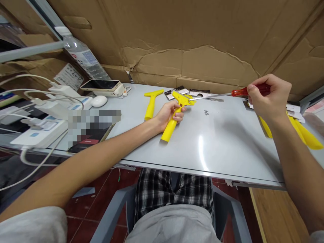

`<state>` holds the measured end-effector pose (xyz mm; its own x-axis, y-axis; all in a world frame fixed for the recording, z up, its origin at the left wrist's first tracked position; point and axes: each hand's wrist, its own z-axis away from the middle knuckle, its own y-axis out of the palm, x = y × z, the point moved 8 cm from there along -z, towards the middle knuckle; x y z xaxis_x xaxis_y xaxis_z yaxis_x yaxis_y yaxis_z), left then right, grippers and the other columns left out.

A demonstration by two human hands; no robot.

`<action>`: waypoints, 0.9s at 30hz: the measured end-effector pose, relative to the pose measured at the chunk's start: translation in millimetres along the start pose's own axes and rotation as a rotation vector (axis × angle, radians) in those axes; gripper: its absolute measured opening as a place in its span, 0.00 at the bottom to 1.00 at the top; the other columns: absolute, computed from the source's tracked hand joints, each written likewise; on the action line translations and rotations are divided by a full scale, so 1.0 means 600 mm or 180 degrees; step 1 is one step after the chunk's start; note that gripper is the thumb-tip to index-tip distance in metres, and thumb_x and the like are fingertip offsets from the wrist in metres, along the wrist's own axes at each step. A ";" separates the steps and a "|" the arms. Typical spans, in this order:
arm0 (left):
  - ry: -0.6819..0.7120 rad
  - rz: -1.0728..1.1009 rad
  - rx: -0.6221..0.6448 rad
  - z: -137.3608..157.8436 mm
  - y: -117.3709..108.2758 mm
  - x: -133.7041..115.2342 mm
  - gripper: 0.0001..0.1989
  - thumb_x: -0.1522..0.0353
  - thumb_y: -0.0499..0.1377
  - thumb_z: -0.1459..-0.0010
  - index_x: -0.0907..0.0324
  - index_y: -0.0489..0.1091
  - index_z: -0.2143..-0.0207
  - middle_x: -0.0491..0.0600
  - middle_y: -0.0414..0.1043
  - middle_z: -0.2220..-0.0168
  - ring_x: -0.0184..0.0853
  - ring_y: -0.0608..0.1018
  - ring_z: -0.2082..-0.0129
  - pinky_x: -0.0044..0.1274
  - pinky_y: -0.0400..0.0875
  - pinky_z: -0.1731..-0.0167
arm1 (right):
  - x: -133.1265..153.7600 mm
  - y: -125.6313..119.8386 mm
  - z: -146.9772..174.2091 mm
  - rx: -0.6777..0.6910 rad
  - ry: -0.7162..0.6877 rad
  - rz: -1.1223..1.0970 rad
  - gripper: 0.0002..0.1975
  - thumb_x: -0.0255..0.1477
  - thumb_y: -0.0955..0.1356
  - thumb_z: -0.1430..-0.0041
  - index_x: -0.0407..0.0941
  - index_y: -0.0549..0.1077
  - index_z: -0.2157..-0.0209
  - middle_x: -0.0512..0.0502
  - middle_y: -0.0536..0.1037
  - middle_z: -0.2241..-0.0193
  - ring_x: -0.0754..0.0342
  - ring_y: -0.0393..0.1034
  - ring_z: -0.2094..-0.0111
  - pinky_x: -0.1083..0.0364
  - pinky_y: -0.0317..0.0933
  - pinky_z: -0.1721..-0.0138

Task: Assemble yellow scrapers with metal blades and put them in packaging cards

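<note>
My left hand [170, 116] is closed around the handle of a yellow scraper [169, 130], its wide head tilted up and away from me. In my right hand [272, 96] is a screwdriver [239, 92] with a clear red handle, held level. Its long metal shaft points left, and the tip meets the scraper's head near a small screw. Just left of my left hand lies a second yellow scraper [151, 106]. A small pile of screws [206, 112] rests on the table to the right of the held scraper.
Small black-and-white packets [199, 92] lie at the back of the grey table [192, 155]. More yellow scraper handles [306, 133] are at the right, partly behind my forearm. A phone [101, 85], a white mouse [99, 101], a power strip [40, 131] with cables and a plastic bottle [84, 55] stand left.
</note>
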<state>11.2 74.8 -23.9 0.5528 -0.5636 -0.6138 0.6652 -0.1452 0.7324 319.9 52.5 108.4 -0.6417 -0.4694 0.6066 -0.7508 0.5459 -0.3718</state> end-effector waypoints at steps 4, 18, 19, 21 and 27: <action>0.0038 -0.0005 0.0007 -0.001 -0.001 -0.001 0.11 0.77 0.54 0.47 0.58 0.60 0.62 0.44 0.67 0.70 0.21 0.62 0.85 0.12 0.56 0.89 | -0.003 -0.002 -0.002 -0.0044 -0.0076 0.0010 0.08 0.29 0.71 0.43 0.38 0.77 0.67 0.48 0.72 0.77 0.66 0.67 0.75 0.65 0.58 0.76; 0.0043 -0.0122 -0.0083 0.003 0.000 -0.003 0.11 0.77 0.55 0.48 0.57 0.60 0.63 0.43 0.66 0.71 0.22 0.62 0.86 0.12 0.56 0.89 | 0.004 -0.008 -0.002 -0.0075 -0.0077 0.0094 0.09 0.31 0.73 0.50 0.39 0.77 0.70 0.49 0.73 0.78 0.64 0.65 0.78 0.64 0.55 0.78; 0.0063 -0.0157 -0.0095 0.003 -0.001 -0.003 0.11 0.77 0.55 0.48 0.57 0.60 0.62 0.43 0.66 0.71 0.22 0.62 0.85 0.12 0.55 0.89 | 0.008 -0.008 -0.001 -0.0060 -0.0136 0.0145 0.09 0.31 0.73 0.50 0.39 0.78 0.70 0.49 0.73 0.78 0.65 0.64 0.78 0.65 0.55 0.78; 0.0110 -0.0253 -0.0106 0.004 -0.001 -0.002 0.11 0.76 0.55 0.47 0.57 0.60 0.62 0.44 0.66 0.71 0.22 0.63 0.85 0.12 0.55 0.89 | 0.019 -0.012 0.001 -0.0040 -0.0294 0.0252 0.09 0.31 0.73 0.50 0.39 0.78 0.70 0.48 0.75 0.76 0.66 0.65 0.77 0.65 0.57 0.76; 0.0289 -0.0587 0.0016 0.003 0.004 0.001 0.10 0.76 0.55 0.48 0.57 0.60 0.63 0.44 0.68 0.71 0.22 0.63 0.85 0.13 0.56 0.88 | 0.049 -0.029 0.006 -0.0100 -0.0539 0.0414 0.12 0.34 0.75 0.49 0.41 0.81 0.65 0.46 0.80 0.72 0.62 0.72 0.75 0.64 0.62 0.74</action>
<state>12.5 72.7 -22.2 0.4651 -0.4515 -0.7614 0.7569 -0.2432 0.6066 313.8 26.4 130.1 -0.7520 -0.5019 0.4273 -0.6564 0.6296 -0.4156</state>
